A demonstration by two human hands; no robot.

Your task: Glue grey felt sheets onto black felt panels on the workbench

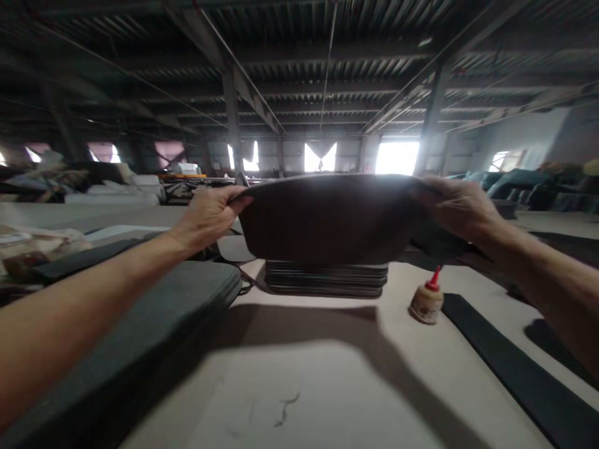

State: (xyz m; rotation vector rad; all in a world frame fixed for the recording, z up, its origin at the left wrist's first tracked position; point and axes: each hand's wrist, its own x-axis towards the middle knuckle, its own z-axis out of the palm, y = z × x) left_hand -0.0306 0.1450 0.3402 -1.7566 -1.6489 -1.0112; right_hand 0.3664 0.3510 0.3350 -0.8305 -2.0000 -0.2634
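A dark, thin panel with rounded corners [327,218] is held up in front of me between both hands. My left hand [213,209] pinches its upper left corner, thumb on the near face. At the upper right corner, my right hand [456,202] grips the same panel; its fingertips are blurred and partly hidden. Just below and behind the panel stands a stack of similar dark panels [325,279] on the pale table [299,380]. The panel's shadow falls across the tabletop.
A glue bottle with a red nozzle [427,299] stands right of the stack. Beside it lies a long dark strip [515,362]. Thick dark grey sheets [178,299] are piled at the left. Farther back, white rolls [116,192] lie on another table.
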